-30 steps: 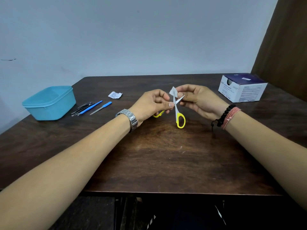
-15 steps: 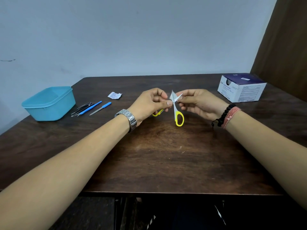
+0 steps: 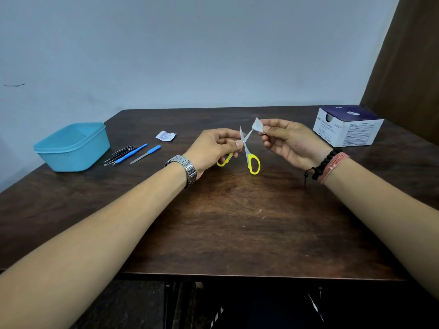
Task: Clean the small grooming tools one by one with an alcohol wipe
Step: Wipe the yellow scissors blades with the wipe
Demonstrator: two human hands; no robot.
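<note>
Scissors (image 3: 244, 148), pinched at the pivot by your left hand (image 3: 213, 148), point up-frame, blades spread; your right hand (image 3: 289, 141) pinches the alcohol wipe (image 3: 257, 125) just right of the right blade tip.

One pair of scissors (image 3: 248, 153), one wipe (image 3: 257, 126), one tub (image 3: 71, 148), one box (image 3: 346, 127), two blue-handled tools (image 3: 133, 152).

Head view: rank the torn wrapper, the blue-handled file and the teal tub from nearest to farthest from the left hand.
From the left hand:
1. Torn wrapper, just to its left, toward the wall.
2. Blue-handled file, farther left, beside the other tools.
3. Teal tub, at the table's far-left edge.
</note>
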